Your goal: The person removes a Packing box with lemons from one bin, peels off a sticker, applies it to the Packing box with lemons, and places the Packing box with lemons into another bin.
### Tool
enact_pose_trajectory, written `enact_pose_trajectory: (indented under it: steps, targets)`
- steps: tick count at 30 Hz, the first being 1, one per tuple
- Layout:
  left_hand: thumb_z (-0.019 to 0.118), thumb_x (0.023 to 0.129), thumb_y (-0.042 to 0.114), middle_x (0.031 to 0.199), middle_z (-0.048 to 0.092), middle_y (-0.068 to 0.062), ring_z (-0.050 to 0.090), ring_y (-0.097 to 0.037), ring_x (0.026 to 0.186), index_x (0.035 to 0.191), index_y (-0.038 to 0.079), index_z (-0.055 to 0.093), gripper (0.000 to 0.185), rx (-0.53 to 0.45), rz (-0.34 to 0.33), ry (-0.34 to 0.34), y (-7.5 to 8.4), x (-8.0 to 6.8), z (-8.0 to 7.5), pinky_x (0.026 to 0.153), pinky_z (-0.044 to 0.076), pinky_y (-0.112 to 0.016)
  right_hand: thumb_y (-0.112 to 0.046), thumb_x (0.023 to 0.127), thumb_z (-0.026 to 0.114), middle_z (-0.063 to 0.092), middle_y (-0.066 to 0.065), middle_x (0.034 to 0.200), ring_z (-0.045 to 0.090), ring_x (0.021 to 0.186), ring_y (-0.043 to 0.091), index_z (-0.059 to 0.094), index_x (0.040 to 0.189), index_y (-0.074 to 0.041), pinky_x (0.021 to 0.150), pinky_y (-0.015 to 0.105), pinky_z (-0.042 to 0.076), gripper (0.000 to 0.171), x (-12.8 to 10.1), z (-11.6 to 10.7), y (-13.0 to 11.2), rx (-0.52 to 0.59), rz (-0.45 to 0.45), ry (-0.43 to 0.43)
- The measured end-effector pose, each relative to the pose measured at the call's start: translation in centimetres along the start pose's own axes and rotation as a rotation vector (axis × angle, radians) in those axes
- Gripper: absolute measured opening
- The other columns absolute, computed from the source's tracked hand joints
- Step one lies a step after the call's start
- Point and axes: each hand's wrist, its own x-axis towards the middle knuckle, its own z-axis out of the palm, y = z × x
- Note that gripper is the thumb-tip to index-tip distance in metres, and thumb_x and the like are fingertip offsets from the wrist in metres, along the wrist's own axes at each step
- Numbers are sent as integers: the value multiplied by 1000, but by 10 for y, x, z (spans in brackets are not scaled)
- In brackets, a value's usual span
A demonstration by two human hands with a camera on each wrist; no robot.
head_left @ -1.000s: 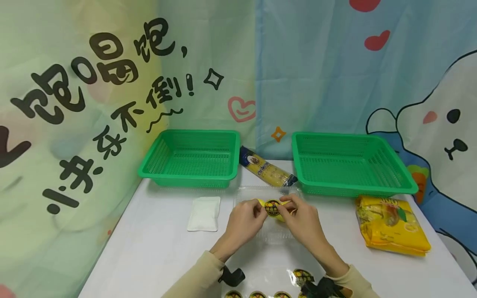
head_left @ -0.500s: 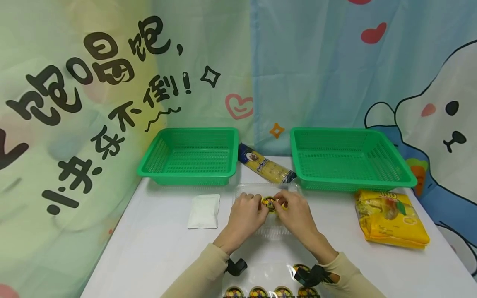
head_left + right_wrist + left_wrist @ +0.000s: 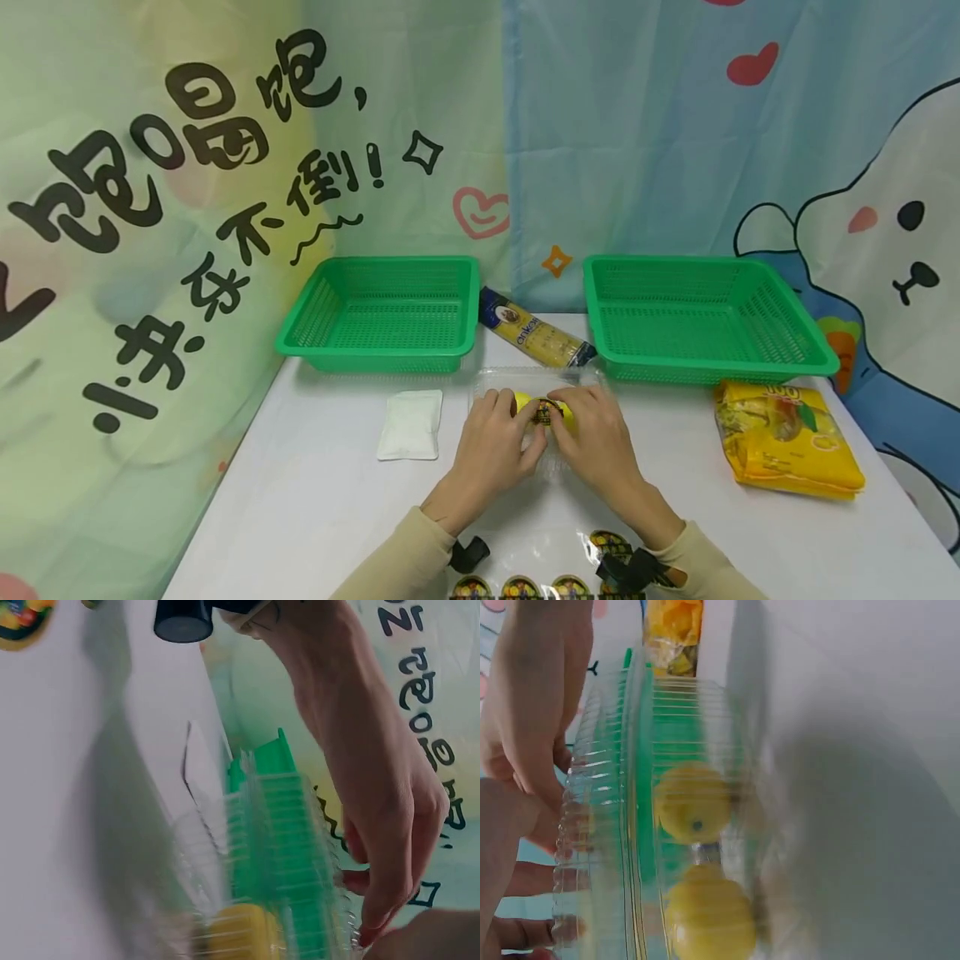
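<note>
- Both hands meet at the middle of the white table (image 3: 300, 500), over a clear plastic clamshell box (image 3: 536, 392) that lies flat on the tabletop, just in front of the gap between the two green baskets.
- Left hand (image 3: 491, 446) lies on the box's left part, fingers bent down onto the lid, fingertips at a round dark-and-yellow sticker (image 3: 545, 412) on top of the lid.
- Right hand (image 3: 592, 437) mirrors it on the right side, fingertips pressed at the same sticker, so the sticker sits right between the two sets of fingertips.
- Whether they pinch the sticker or only press it flat, I cannot tell from here.
- Left wrist view: two yellow round fruits (image 3: 692, 801) show through the ribbed clear wall, lying inside the box, with fingers along the box's edge.
- Right wrist view is blurred; the other hand's fingers (image 3: 390, 847) curl down onto the clear lid, yellow showing beneath.
- Left green basket (image 3: 382, 312) stands at the far left of the table, right green basket (image 3: 705, 321) at the far right.
- A blue-and-yellow packet (image 3: 534, 337) lies slanted between the baskets, just behind the box.
- A small white sachet (image 3: 410, 425) lies left of the left hand, near but apart.
- A yellow snack bag (image 3: 787, 446) lies by the right edge, in front of the right basket.
- A sheet of matching round stickers (image 3: 547, 583) lies at the near edge, between the forearms.
</note>
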Motion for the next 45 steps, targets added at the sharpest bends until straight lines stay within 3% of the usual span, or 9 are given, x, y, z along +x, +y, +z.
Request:
enact_pose_trajectory:
  steps: [6, 12, 18, 20, 23, 27, 29, 33, 45]
  targets:
    - [64, 94, 44, 82, 55, -3, 45, -21, 72, 102, 21, 83, 30, 119, 41, -5, -1, -6, -4, 62, 34, -32, -11, 87, 78, 78, 11, 94, 69, 95, 33, 77, 110, -1, 74, 44, 49, 24, -13, 0, 0, -72, -172, 87]
    - [62, 94, 47, 84, 59, -3, 48, -21, 73, 99, 23, 83, 33, 191, 55, 4, -3, -10, -2, 64, 36, -33, -14, 88, 77, 79, 11, 92, 70, 92, 34, 78, 106, -1, 74, 46, 50, 23, -17, 2, 3, -132, -194, 125]
    - [63, 92, 44, 79, 59, -2, 51, -20, 72, 84, 20, 81, 31, 205, 140, 129, -11, -12, 2, 63, 38, -34, -17, 87, 75, 79, 12, 89, 70, 90, 35, 77, 102, 0, 73, 47, 51, 23, -22, 1, 7, -153, -176, 178]
    - [67, 90, 42, 84, 63, -3, 57, -21, 76, 87, 16, 80, 29, 124, 107, 166, -17, -15, -1, 65, 43, -34, -17, 88, 73, 79, 14, 94, 70, 94, 36, 76, 106, 1, 77, 49, 54, 26, -25, -3, 10, -120, -129, 195]
    - [71, 90, 42, 107, 69, -10, 66, -27, 97, 108, 10, 77, 38, -149, -106, 120, -30, -23, -11, 78, 56, -41, -21, 93, 72, 74, 20, 119, 65, 113, 40, 71, 121, 2, 93, 56, 52, 36, -30, -14, 17, 17, 56, 144]
    - [76, 90, 51, 146, 58, -10, 59, -32, 131, 147, 9, 55, 74, -619, -490, -104, -45, -35, -22, 104, 53, -53, -37, 99, 71, 47, 25, 156, 46, 141, 47, 48, 152, -3, 108, 67, 44, 67, -33, -35, 30, 250, 373, -117]
    - [79, 88, 51, 158, 47, -9, 54, -32, 139, 156, 10, 44, 87, -792, -577, -239, -50, -41, -23, 109, 49, -56, -45, 99, 71, 34, 25, 164, 40, 146, 49, 34, 161, -6, 109, 69, 44, 82, -33, -42, 35, 319, 473, -260]
    - [88, 83, 40, 168, 33, -11, 53, -33, 138, 163, 7, 32, 103, -965, -568, -365, -52, -49, -18, 110, 50, -53, -48, 95, 76, 30, 23, 167, 42, 146, 47, 26, 165, -7, 108, 63, 49, 96, -37, -45, 40, 386, 519, -365]
    - [94, 77, 36, 162, 41, -7, 63, -36, 121, 160, 10, 41, 101, -985, -583, -269, -50, -45, -37, 102, 53, -51, -51, 91, 80, 37, 23, 164, 51, 138, 49, 33, 164, -11, 105, 58, 53, 95, -25, -62, 24, 374, 512, -352]
